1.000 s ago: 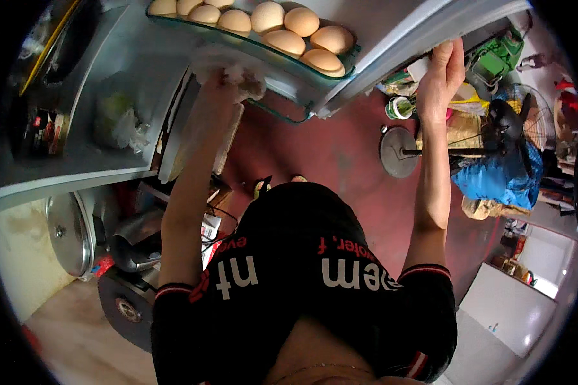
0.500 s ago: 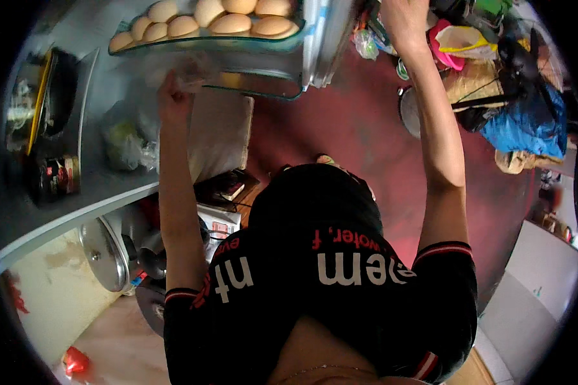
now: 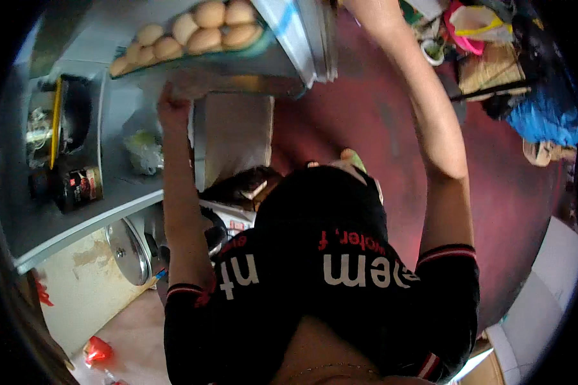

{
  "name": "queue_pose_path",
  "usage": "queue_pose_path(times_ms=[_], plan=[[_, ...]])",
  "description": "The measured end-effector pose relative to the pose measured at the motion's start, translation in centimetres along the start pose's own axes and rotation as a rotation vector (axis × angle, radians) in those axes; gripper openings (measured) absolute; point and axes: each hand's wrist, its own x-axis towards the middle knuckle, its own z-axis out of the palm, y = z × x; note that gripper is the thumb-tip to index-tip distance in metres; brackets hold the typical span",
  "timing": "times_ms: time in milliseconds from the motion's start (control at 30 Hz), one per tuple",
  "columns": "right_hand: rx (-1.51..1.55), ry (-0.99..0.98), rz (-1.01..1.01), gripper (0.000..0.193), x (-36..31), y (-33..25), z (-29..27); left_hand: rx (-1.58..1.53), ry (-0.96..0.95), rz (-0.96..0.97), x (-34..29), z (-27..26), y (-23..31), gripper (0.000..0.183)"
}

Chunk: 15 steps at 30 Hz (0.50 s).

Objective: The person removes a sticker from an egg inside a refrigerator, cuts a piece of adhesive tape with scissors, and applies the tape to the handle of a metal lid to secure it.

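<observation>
My left hand [image 3: 173,109] is raised inside an open fridge, just under the egg rack of its door. Its fingers look closed by a blurred, see-through thing [image 3: 202,82], perhaps thin plastic, which I cannot make out clearly. Above it, brown eggs [image 3: 205,42] sit in rows on a clear door rack [image 3: 263,48]. Beside my left wrist, a clear plastic bag [image 3: 144,154] with something pale green in it lies on the fridge shelf. My right hand [image 3: 376,13] reaches to the top edge near the fridge door [image 3: 308,38]; its fingers are out of the picture.
A dark jar [image 3: 80,187] stands on the left of the shelf [image 3: 122,208]. Below are a round metal lid [image 3: 128,250] and a red bag [image 3: 97,351]. A blue plastic bag [image 3: 546,119] and a pink basin [image 3: 459,32] lie at the right on the red floor [image 3: 424,192].
The view has turned slightly, so the fridge and floor things have shifted. My left hand stays under the egg rack, a little lower. My right hand has moved left along the top edge.
</observation>
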Motion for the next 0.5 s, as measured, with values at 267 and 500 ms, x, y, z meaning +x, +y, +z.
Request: queue_pose_path(times_ms=[267,500], plan=[[-0.048,-0.108,0.241,0.029,1.6,-1.3,-0.7,1.755,-0.148,0.874,-3.4,6.4,-9.4,0.037],[-0.012,-0.108,0.137,0.024,1.6,-2.6,-0.6,1.519,-0.061,0.558,-8.2,11.4,-8.1,0.049]])
